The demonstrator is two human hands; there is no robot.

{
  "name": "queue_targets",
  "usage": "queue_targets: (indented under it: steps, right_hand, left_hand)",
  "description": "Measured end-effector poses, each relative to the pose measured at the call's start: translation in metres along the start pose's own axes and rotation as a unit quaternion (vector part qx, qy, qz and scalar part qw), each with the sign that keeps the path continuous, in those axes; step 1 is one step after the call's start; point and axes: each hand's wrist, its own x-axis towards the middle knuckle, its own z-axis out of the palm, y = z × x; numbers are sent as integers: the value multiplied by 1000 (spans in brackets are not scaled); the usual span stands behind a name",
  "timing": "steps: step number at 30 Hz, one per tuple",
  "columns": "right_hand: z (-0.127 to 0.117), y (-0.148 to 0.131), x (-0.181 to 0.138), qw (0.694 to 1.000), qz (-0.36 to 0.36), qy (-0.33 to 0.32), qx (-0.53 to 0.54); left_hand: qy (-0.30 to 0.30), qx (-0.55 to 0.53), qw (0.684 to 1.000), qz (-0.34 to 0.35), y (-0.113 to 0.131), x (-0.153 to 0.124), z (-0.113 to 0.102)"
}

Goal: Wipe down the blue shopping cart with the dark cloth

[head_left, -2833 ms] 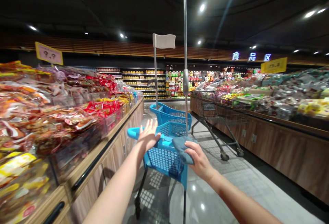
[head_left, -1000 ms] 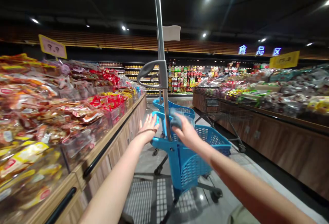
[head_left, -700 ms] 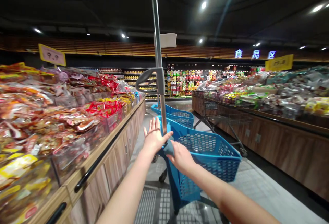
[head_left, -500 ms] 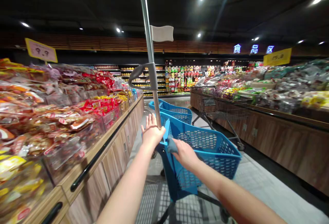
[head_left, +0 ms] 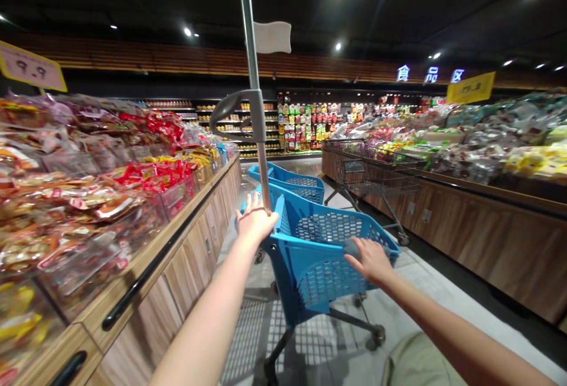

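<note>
A blue plastic shopping cart (head_left: 319, 268) stands in the aisle in front of me, with a tall metal pole (head_left: 254, 114) rising from its near left corner. My left hand (head_left: 253, 220) is closed on the cart's rim at the foot of that pole. My right hand (head_left: 371, 259) presses a grey-blue cloth (head_left: 352, 248) against the rim on the cart's right side, its fingers curled over the cloth.
A second blue cart (head_left: 290, 180) stands just behind the first, and a metal wire cart (head_left: 367, 176) is parked to the right. Wooden display counters piled with packaged snacks (head_left: 88, 197) line the aisle on the left and on the right (head_left: 487, 161). Stocked shelves (head_left: 305, 129) run along the back.
My right hand has slid the cloth from the corner by the pole along the rim to the cart's right side. My left hand went from flat and open to closed on the rim.
</note>
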Motion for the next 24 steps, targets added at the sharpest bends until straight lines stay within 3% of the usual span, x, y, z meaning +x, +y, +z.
queue_targets:
  steps: [3, 6, 8, 10, 14, 20, 24]
  right_hand:
    - [-4, -67, 27, 999, -15, -2, 45]
    - [-8, -135, 52, 995, -22, 35, 92]
    - [-11, -166, 64, 992, -34, 55, 113]
    - [-11, -177, 69, 990, -58, 52, 118]
    - [-1, -144, 60, 990, -102, 16, 96]
    - [17, -27, 13, 994, -103, 20, 10]
    - [19, 41, -15, 996, -82, 29, 9]
  left_hand:
    - [13, 5, 1000, 1, -1, 3, 6]
    - [17, 15, 1000, 3, -4, 7, 9]
    - [26, 22, 999, 1, -7, 7, 9]
    - [36, 28, 999, -1, -12, 6, 7]
    - [46, 37, 998, 7, -21, 4, 0]
    - [36, 41, 998, 14, -35, 13, 0]
    - [25, 39, 999, 15, -33, 13, 1]
